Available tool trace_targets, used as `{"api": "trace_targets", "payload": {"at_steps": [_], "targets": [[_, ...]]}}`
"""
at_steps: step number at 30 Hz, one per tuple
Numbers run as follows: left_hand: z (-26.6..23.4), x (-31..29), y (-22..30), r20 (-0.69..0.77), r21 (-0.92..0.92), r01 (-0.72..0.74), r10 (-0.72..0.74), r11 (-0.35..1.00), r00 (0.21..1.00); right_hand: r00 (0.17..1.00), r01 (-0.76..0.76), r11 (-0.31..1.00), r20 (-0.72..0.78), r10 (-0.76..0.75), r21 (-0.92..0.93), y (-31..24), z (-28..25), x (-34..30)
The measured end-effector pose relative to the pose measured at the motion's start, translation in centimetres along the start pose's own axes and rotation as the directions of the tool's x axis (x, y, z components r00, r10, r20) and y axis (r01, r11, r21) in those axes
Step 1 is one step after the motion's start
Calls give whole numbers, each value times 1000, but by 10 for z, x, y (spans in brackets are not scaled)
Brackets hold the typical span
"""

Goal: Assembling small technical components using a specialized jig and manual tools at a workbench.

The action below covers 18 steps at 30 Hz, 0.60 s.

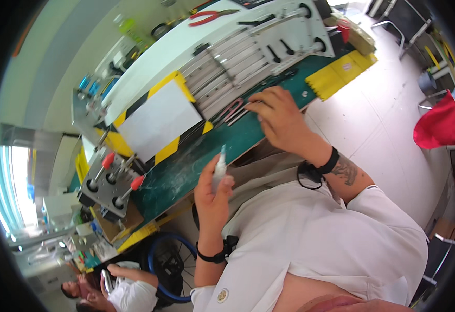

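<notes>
My left hand is closed round a small white squeeze bottle, its pale blue nozzle tip pointing up and away. My right hand reaches over the front of the green work mat, fingers bent and drawn together. Its fingertips are at the end of a slender metallic rod-like tool; whether they grip it or something smaller cannot be made out. Just beyond lies a hand tool with pinkish-red handles. A white sheet edged with yellow-black tape lies left of these tools.
Behind the tools stands a metal rail fixture with black levers. Red-handled pliers lie at the back. A clamp block with red knobs stands left. Yellow matting hangs at the right edge. Other people sit at lower left.
</notes>
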<state>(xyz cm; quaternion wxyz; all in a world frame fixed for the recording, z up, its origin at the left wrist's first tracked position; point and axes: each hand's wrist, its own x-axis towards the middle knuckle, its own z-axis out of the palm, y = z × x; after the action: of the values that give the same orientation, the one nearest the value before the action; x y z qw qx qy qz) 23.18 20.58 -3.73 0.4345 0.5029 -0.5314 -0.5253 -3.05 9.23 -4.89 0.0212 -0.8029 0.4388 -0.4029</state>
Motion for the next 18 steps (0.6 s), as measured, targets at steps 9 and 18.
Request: {"api": "trace_targets", "payload": {"at_steps": [9,18], "targets": [[12,6,5,105,36,-16,12,999,994,972,-186,979,-131,196,85,29,-39,-42],[-7,-13,12,72,-20,-183,184,983,980,973,-221,768,192,130,601,-29,-34,-39]]}}
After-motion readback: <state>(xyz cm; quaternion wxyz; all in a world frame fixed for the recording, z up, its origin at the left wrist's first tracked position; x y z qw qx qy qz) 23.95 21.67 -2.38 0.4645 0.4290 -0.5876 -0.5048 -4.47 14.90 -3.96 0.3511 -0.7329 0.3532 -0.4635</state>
